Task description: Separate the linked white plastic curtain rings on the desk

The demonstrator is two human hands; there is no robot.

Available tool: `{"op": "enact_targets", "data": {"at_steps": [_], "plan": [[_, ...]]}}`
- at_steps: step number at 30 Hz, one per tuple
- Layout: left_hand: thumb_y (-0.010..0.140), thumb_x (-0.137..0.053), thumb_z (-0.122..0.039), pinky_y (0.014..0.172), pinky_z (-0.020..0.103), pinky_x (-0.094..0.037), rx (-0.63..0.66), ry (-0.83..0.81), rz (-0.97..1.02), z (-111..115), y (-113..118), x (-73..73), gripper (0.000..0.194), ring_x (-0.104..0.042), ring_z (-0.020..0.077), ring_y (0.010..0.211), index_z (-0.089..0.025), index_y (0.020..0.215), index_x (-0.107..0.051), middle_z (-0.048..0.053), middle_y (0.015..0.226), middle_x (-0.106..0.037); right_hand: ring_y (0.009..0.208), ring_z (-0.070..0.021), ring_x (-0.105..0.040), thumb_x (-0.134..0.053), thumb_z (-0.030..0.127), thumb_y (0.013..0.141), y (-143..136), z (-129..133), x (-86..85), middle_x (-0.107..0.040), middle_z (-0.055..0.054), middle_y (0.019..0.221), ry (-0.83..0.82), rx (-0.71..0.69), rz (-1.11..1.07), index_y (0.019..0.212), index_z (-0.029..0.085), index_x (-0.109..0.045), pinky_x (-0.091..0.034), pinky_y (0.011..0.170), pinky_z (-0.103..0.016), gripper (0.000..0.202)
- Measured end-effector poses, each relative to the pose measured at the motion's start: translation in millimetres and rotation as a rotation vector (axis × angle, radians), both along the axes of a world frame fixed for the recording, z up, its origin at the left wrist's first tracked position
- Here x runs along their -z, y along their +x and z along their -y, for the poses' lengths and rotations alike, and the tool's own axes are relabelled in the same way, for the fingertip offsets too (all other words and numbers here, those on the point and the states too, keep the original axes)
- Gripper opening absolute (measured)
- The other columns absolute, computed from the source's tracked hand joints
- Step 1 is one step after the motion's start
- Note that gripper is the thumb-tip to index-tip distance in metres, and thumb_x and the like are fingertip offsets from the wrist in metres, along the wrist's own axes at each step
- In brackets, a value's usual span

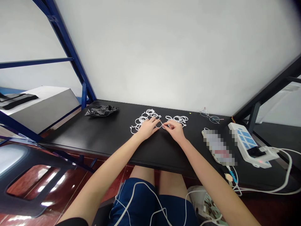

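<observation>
Between my two hands, above the middle of the black table [105, 135], is a thin white ring [159, 127]. My left hand [148, 128] pinches its left side with thumb and fingers. On the opposite side, the thumb and forefinger of my right hand [176, 130] are closed on the ring near a small joint or clasp. A loose heap of white rings [142, 119] lies behind and left of my left hand, which partly covers it. Another cluster of white rings [182, 118] is just beyond my right hand, some hidden by it.
A crumpled black plastic bag [101, 110] lies at the back left. To the right are eyeglasses [214, 119], a blurred-out phone [217, 147] on a cable, and a white power strip [246, 141] with plugs and cords. White cable crosses my lap. A chair [14, 179] stands lower left.
</observation>
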State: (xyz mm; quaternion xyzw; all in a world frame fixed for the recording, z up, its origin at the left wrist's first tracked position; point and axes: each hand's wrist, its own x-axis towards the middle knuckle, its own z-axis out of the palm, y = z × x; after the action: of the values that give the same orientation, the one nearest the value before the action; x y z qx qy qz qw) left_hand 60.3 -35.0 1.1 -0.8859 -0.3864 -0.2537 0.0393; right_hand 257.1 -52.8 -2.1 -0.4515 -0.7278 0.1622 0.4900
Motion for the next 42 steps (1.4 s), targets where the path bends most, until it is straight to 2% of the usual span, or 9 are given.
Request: {"op": "enact_targets", "data": {"at_steps": [13, 17, 21, 24, 28, 30, 32, 36, 42], "plan": [[0.093, -0.053, -0.03, 0.085, 0.034, -0.051, 0.037, 0.011, 0.065, -3.3, -1.0, 3.3, 0.034, -0.063, 0.0208, 0.093, -0.018, 0.125, -0.053, 0.009, 0.112, -0.06, 0.044, -0.0077, -0.041, -0.063, 0.037, 0.082, -1.8, 3.2, -2.8, -0.062, -0.001, 0.081, -0.093, 0.009, 0.01, 0.08, 0.022, -0.067, -0.035, 0.046, -0.027, 0.016], [0.094, -0.052, -0.029, 0.091, 0.036, -0.049, 0.045, -0.013, 0.078, -2.4, 0.6, 3.1, 0.035, -0.061, 0.0228, 0.104, -0.019, 0.127, -0.052, 0.01, 0.118, -0.06, 0.042, -0.008, -0.041, -0.063, 0.038, 0.082, -2.8, 3.3, -2.6, -0.062, 0.0, 0.077, -0.102, 0.016, 0.001, 0.08, 0.022, -0.065, -0.036, 0.046, -0.027, 0.017], [0.093, -0.053, -0.03, 0.096, 0.038, -0.046, 0.017, -0.021, 0.066, -1.8, 2.4, 4.1, 0.043, -0.057, 0.0251, 0.112, -0.018, 0.133, -0.046, 0.011, 0.125, -0.058, 0.041, -0.0101, -0.045, -0.063, 0.04, 0.082, -3.2, 3.5, -4.2, -0.055, 0.004, 0.058, -0.12, 0.039, -0.012, 0.081, 0.022, -0.064, -0.039, 0.049, -0.027, 0.018], [0.09, -0.056, -0.03, 0.097, 0.04, -0.045, -0.028, -0.028, 0.046, -1.2, 2.9, 4.5, 0.049, -0.055, 0.0269, 0.114, -0.016, 0.136, -0.043, 0.012, 0.127, -0.057, 0.04, -0.0122, -0.049, -0.063, 0.042, 0.082, 1.5, 2.1, -5.8, -0.047, 0.007, 0.045, -0.108, 0.146, -0.109, 0.082, 0.022, -0.063, -0.042, 0.053, -0.028, 0.02], [0.091, -0.054, -0.029, 0.099, 0.039, -0.044, -0.059, -0.044, 0.036, 0.1, 2.7, 3.6, 0.043, -0.054, 0.0264, 0.116, -0.018, 0.132, -0.047, 0.011, 0.127, -0.057, 0.044, -0.0156, -0.056, -0.067, 0.042, 0.077, 16.2, -4.5, -5.8, -0.046, 0.007, 0.042, -0.1, 0.399, -0.299, 0.082, 0.021, -0.064, -0.045, 0.055, -0.028, 0.023], [0.091, -0.053, -0.028, 0.098, 0.039, -0.043, -0.061, -0.054, 0.029, 0.9, 2.7, 2.8, 0.04, -0.054, 0.0261, 0.115, -0.019, 0.13, -0.048, 0.011, 0.127, -0.057, 0.046, -0.017, -0.058, -0.07, 0.042, 0.073, 24.0, -9.5, -4.0, -0.051, 0.005, 0.044, -0.121, 0.498, -0.378, 0.081, 0.019, -0.065, -0.047, 0.054, -0.029, 0.024], [0.092, -0.053, -0.028, 0.098, 0.039, -0.043, -0.06, -0.057, 0.023, 1.6, 2.7, 2.0, 0.038, -0.054, 0.026, 0.115, -0.018, 0.129, -0.049, 0.011, 0.126, -0.057, 0.046, -0.0169, -0.058, -0.072, 0.04, 0.069, 29.6, -14.6, -1.0, -0.056, 0.002, 0.049, -0.148, 0.538, -0.454, 0.081, 0.018, -0.065, -0.046, 0.05, -0.028, 0.026], [0.092, -0.052, -0.028, 0.098, 0.039, -0.043, -0.055, -0.054, 0.021, 2.2, 2.7, 1.4, 0.037, -0.054, 0.0258, 0.113, -0.016, 0.127, -0.05, 0.011, 0.125, -0.057, 0.049, -0.0151, -0.059, -0.073, 0.036, 0.064, 32.5, -20.8, 5.4, -0.066, -0.004, 0.068, -0.211, 0.537, -0.535, 0.08, 0.016, -0.067, -0.048, 0.045, -0.027, 0.026], [0.092, -0.052, -0.028, 0.096, 0.04, -0.044, -0.049, -0.043, 0.022, 1.0, 2.8, 2.8, 0.035, -0.054, 0.0264, 0.112, -0.017, 0.125, -0.051, 0.011, 0.122, -0.058, 0.05, -0.0144, -0.06, -0.07, 0.034, 0.064, 31.6, -21.9, 9.5, -0.069, -0.007, 0.081, -0.232, 0.543, -0.501, 0.082, 0.016, -0.068, -0.05, 0.042, -0.026, 0.025]]}}
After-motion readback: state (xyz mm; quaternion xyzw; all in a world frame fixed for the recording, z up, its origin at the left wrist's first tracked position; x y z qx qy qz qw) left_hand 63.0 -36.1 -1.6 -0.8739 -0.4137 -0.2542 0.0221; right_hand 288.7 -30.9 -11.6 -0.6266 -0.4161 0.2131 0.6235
